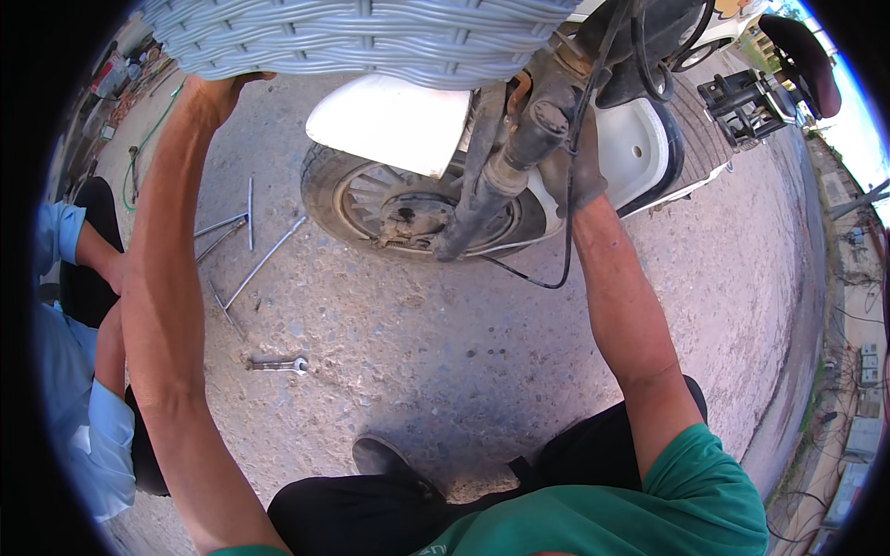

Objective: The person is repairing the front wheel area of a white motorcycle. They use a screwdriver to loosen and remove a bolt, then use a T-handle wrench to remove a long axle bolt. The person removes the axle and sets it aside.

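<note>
A grey-blue wicker basket (pixel 362 42) fills the top of the view. My left hand (pixel 227 93) is closed on its lower left edge, most fingers hidden behind the weave. Below it are a two-wheeler's white front fender (pixel 385 120) and its dusty front wheel (pixel 348 199). My right hand (pixel 586 183), darkened and in shadow, reaches in beside the dark fork tube (pixel 505 171). Its fingers are hidden behind the fork and a black cable (pixel 568 232), so its grip does not show.
T-handled wrenches (pixel 264 264) and an open-ended wrench (pixel 280 365) lie on the rough concrete. At the left sits another person in a light blue shirt (pixel 111 435). A green hose (pixel 153 130) runs behind. A pedal-like black metal part (pixel 742 102) stands far right.
</note>
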A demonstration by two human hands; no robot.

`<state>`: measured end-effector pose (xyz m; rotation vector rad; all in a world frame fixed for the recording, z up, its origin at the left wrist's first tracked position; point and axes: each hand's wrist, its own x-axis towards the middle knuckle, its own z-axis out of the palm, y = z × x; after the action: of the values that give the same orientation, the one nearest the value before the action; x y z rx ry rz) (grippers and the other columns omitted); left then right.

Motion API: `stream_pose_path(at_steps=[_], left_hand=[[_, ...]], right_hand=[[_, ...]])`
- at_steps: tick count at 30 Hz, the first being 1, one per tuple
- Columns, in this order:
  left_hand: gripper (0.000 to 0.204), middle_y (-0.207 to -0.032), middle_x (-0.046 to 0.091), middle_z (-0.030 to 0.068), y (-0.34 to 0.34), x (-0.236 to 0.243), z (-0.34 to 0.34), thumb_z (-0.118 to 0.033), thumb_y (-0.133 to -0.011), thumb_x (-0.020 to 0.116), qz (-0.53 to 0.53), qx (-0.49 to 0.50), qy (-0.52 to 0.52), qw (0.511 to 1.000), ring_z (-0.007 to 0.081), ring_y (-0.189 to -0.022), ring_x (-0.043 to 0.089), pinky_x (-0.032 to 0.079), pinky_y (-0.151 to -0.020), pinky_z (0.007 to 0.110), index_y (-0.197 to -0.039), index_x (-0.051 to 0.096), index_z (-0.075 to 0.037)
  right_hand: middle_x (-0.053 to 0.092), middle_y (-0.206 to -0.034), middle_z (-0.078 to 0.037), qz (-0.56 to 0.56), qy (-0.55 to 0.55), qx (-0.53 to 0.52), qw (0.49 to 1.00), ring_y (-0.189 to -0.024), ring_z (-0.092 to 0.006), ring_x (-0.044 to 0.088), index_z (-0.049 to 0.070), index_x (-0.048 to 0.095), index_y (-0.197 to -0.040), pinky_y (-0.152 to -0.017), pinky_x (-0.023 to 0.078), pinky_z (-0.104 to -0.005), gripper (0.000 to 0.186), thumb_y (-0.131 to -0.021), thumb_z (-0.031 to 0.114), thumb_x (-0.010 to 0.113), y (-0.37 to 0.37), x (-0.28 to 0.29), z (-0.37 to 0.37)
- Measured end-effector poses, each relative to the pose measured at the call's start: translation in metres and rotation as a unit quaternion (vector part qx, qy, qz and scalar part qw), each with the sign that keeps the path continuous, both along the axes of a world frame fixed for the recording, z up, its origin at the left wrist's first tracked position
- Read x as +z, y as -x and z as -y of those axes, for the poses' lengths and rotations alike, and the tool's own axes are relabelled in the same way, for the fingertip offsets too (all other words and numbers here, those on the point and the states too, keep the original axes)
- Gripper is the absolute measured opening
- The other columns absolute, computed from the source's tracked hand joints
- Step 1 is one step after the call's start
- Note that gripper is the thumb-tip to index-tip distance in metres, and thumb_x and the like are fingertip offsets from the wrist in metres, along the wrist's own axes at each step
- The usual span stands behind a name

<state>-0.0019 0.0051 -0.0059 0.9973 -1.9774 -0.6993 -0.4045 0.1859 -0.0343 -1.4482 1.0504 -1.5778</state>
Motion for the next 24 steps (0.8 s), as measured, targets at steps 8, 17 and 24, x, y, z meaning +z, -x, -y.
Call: stream_pose_path(at_steps=[8,17,24], left_hand=[[0.039,-0.129,0.065,0.0079,-0.002,0.004,-0.004,-0.027,-0.095,0.068,-0.429,-0.368,-0.327,0.757,0.0249,-0.118,0.060,0.048,-0.106,0.042,-0.129,0.063,-0.009],[0.036,-0.131,0.065,0.0082,0.015,0.013,-0.021,-0.025,-0.096,0.066,-0.203,-0.074,-0.149,0.965,0.0258,-0.117,0.061,0.049,-0.106,0.042,-0.127,0.064,-0.008],[0.034,-0.123,0.068,0.0084,0.010,0.017,-0.019,-0.027,-0.096,0.067,-0.361,-0.217,-0.268,0.866,0.0237,-0.113,0.064,0.052,-0.102,0.042,-0.123,0.066,-0.007]], right_hand=[[0.070,-0.080,-0.009,-0.073,0.037,-0.034,0.996,-0.073,-0.0182,0.068,0.000,0.065,-0.089,-0.067,0.054,-0.0311,0.020,-0.077,0.006,0.078,0.008,-0.011,0.006],[0.064,-0.096,-0.011,0.264,-0.040,0.120,0.956,-0.083,-0.0191,0.067,-0.006,0.057,-0.107,-0.077,0.058,-0.0369,0.012,-0.097,0.001,0.058,-0.001,0.001,-0.002],[0.067,-0.091,-0.010,0.105,-0.009,0.031,0.994,-0.082,-0.0179,0.067,-0.004,0.061,-0.100,-0.075,0.057,-0.0345,0.012,-0.091,0.003,0.064,0.001,-0.006,0.002]])
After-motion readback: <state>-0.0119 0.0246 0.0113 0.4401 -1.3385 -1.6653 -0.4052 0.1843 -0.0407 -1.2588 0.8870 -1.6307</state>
